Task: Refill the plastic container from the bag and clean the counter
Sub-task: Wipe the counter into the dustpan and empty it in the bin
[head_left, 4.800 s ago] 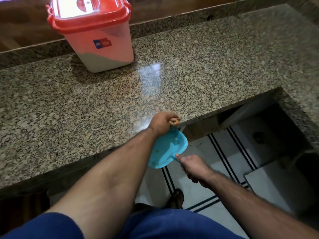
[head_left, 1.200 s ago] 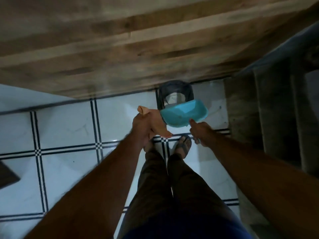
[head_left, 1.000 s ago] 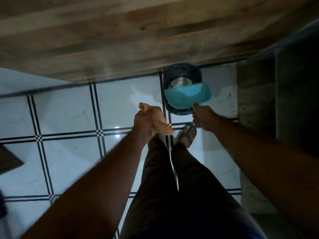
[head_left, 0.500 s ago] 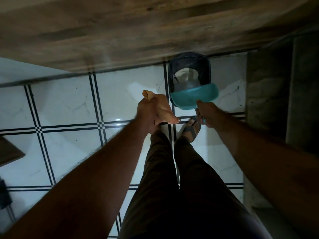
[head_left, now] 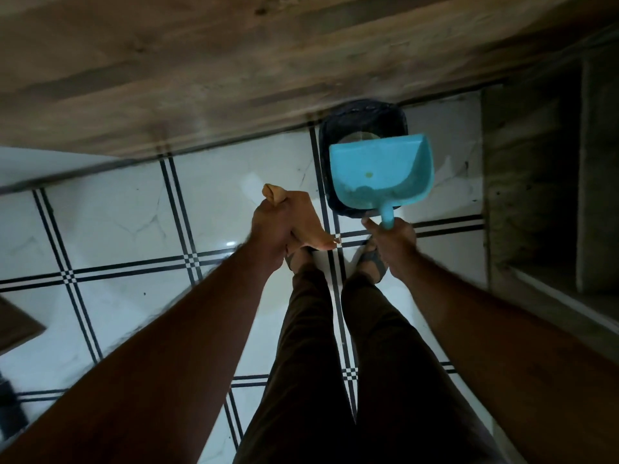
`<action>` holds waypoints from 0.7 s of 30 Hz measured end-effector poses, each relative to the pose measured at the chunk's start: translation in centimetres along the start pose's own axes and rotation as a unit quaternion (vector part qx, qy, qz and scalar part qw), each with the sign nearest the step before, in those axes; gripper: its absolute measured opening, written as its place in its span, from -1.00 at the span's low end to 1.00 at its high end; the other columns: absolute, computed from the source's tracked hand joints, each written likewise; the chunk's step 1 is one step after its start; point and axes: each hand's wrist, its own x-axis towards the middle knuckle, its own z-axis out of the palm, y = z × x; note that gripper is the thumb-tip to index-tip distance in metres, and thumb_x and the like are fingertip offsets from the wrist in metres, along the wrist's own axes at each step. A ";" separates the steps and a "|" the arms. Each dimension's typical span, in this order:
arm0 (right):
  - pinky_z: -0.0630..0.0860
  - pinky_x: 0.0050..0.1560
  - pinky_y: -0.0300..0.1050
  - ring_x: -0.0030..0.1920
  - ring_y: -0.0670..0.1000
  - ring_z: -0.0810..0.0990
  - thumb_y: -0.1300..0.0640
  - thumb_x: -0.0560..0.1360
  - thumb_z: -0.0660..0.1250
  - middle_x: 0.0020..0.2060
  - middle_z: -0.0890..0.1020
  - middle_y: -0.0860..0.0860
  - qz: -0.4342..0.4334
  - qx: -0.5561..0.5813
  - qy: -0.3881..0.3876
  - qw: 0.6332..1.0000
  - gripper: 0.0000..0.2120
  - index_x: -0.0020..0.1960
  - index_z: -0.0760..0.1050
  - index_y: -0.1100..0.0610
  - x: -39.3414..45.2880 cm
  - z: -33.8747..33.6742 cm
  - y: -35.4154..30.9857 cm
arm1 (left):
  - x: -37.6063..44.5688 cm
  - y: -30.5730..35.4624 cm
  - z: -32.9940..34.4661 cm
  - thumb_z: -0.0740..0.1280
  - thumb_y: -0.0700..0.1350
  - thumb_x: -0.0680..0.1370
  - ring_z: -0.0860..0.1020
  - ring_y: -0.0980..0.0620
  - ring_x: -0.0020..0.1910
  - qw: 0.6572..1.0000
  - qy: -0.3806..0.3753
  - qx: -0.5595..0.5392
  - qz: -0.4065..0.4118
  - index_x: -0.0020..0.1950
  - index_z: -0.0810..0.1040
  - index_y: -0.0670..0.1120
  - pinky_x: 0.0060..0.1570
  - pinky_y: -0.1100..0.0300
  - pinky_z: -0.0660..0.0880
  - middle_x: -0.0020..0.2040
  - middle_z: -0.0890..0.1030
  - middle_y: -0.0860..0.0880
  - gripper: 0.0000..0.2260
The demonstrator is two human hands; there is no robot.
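My right hand (head_left: 392, 241) grips the handle of a blue dustpan (head_left: 380, 170), which hangs over a black-lined bin (head_left: 363, 117) on the floor. The pan's inside faces me, with a few crumbs near its handle end. My left hand (head_left: 273, 229) is closed on an orange cloth (head_left: 301, 212), held just left of the bin. The plastic container, the bag and the counter are out of view.
White floor tiles (head_left: 127, 216) with black lines lie below. A wood-grain wall panel (head_left: 201, 61) runs across the top. A dark concrete step or ledge (head_left: 536, 182) stands to the right. My legs and sandalled feet (head_left: 371, 262) are below the bin.
I have left the granite counter and now stand over the floor bin. In the last second the dustpan tipped over the bin, then levelled so its inside shows. The cloth stays in my left hand.
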 end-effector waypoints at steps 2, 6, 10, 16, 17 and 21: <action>0.54 -0.28 -0.05 -0.26 0.04 0.55 -0.08 0.43 0.66 -0.29 0.59 0.03 0.003 -0.024 0.000 1.000 -0.65 -0.12 0.54 0.08 1.8 0.1 1.3 | 1.0 -0.6 -0.2 0.54 -0.09 0.36 0.71 -0.16 -0.17 1.000 -0.007 -0.020 -0.008 -0.02 0.60 -0.33 -0.02 -0.07 0.62 -0.16 0.70 -0.26 -0.64; 0.58 -0.16 -0.04 -0.21 0.01 0.58 -0.05 0.43 0.66 -0.24 0.60 0.02 0.009 -0.031 -0.022 0.999 -0.67 -0.07 0.55 0.07 4.8 0.7 3.6 | 3.2 -1.8 -0.5 0.38 -0.23 0.64 0.71 -0.02 -0.29 0.999 0.020 -0.034 -0.036 0.02 0.59 -0.18 -0.30 0.09 0.68 -0.18 0.68 -0.14 -0.97; 0.53 -0.13 0.00 -0.18 0.05 0.56 -0.03 0.45 0.66 -0.23 0.59 0.07 0.031 -0.024 -0.044 0.998 -0.66 -0.03 0.60 0.16 6.5 1.7 5.5 | 5.4 -2.5 -0.4 0.27 -0.19 0.73 0.60 0.17 -0.52 0.996 0.066 0.035 -0.049 0.02 0.52 -0.11 -0.52 0.27 0.52 -0.21 0.56 -0.04 -0.90; 0.53 -0.22 -0.07 -0.30 -0.06 0.57 -0.11 0.50 0.59 -0.35 0.62 -0.03 0.034 -0.046 -0.082 0.995 -0.71 -0.21 0.60 0.04 8.5 3.2 8.1 | 8.2 -3.0 -1.6 0.17 -0.18 0.78 0.75 0.07 -0.27 0.999 0.009 -0.002 -0.038 0.10 0.60 -0.15 -0.29 0.21 0.68 -0.23 0.74 -0.04 -0.78; 0.49 -0.22 -0.14 -0.30 -0.09 0.55 -0.03 0.56 0.55 -0.34 0.60 -0.07 0.038 -0.045 -0.092 0.994 -0.75 -0.19 0.58 0.03 8.7 3.3 8.1 | 8.4 -2.9 -1.7 0.18 -0.19 0.77 0.74 0.07 -0.27 0.999 0.015 0.009 -0.040 0.08 0.61 -0.16 -0.27 0.22 0.69 -0.21 0.73 -0.06 -0.79; 0.63 -0.15 0.00 -0.13 0.08 0.69 -0.33 0.43 0.54 -0.18 0.70 0.04 0.061 -0.124 -0.066 0.988 -0.54 -0.01 0.60 0.06 11.2 3.3 8.5 | 9.1 -3.3 -2.2 0.21 -0.17 0.77 0.75 0.07 -0.24 0.998 0.023 0.024 -0.046 0.25 0.61 -0.24 -0.26 0.21 0.69 -0.03 0.68 -0.17 -0.77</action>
